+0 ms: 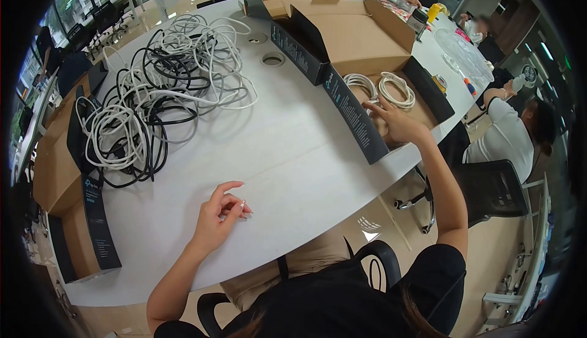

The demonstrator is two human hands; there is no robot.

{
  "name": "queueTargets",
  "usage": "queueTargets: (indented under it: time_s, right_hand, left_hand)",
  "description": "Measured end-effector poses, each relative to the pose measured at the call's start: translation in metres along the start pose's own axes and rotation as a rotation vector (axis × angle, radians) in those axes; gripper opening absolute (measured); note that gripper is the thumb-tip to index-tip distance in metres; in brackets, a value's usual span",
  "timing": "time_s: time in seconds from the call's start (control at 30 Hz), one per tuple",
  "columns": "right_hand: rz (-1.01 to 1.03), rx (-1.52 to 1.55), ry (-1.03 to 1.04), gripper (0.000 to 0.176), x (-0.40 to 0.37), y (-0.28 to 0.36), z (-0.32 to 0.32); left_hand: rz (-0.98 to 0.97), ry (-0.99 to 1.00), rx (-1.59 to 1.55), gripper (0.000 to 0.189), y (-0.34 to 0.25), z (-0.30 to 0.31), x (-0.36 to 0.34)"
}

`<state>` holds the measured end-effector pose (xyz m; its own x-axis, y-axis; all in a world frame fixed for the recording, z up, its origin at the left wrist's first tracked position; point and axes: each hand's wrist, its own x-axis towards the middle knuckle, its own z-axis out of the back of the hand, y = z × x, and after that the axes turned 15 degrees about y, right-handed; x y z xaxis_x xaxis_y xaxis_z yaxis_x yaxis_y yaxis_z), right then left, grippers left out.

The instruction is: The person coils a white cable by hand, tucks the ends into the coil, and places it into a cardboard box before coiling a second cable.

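Observation:
My right hand [394, 122] reaches into an open black and brown cardboard box [356, 114] at the right of the table. Its fingers are spread, and the fingertips touch the lower end of a coiled white cable [361, 84]. A second white coil [397, 91] lies beside it in the box. Above the bare tabletop near the front edge, my left hand [218, 219] is loosely curled, its index finger apart from the thumb, with nothing visible in it. A large tangle of white, grey and black cables [165, 87] lies at the left, away from both hands.
Another open cardboard box [98, 225] stands at the table's left edge. Round cable holes [273, 60] sit in the white tabletop [263, 148]. A tape measure [439, 84] lies beyond the right box. Other people sit along the far and right sides; an office chair [492, 191] stands at right.

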<state>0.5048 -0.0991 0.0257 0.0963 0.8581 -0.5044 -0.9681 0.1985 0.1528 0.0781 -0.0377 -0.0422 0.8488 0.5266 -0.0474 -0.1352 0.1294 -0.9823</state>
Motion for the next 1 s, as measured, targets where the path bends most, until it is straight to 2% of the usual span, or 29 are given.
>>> queueTargets:
  time_s: [0.1, 0.23, 0.33, 0.37, 0.57, 0.67, 0.77, 0.87, 1.0]
  right_hand:
    - [0.074, -0.050, -0.070, 0.099, 0.004, -0.016, -0.008]
    - [0.260, 0.030, -0.015, 0.104, -0.002, -0.029, 0.008]
    - [0.192, 0.245, 0.018, 0.107, -0.013, -0.037, 0.016]
    - [0.214, 0.281, 0.028, 0.103, -0.016, -0.043, 0.017]
    - [0.315, 0.227, 0.025, 0.103, -0.025, -0.050, 0.018]
    - [0.274, 0.249, 0.046, 0.103, -0.026, -0.048, 0.019]
    - [0.118, 0.044, 0.014, 0.102, -0.029, -0.031, 0.018]
    - [0.195, 0.012, -0.035, 0.099, -0.025, -0.037, 0.018]
    - [0.117, 0.028, -0.032, 0.089, -0.034, -0.024, 0.021]
  left_hand:
    - [-0.013, 0.005, 0.010, 0.031, 0.001, 0.001, -0.001]
    - [-0.018, 0.022, -0.012, 0.028, 0.001, 0.001, -0.002]
    - [-0.052, 0.045, -0.002, 0.028, 0.004, 0.003, -0.003]
    - [-0.054, 0.045, -0.002, 0.027, 0.004, 0.003, -0.003]
    - [-0.056, 0.056, 0.019, 0.025, 0.006, 0.003, -0.004]
    - [-0.059, 0.054, 0.015, 0.025, 0.006, 0.002, -0.004]
    - [-0.063, 0.054, 0.027, 0.024, 0.006, 0.003, -0.004]
    - [-0.060, 0.060, 0.030, 0.024, 0.004, 0.003, -0.005]
    - [-0.037, 0.068, 0.036, 0.024, 0.003, 0.004, -0.004]
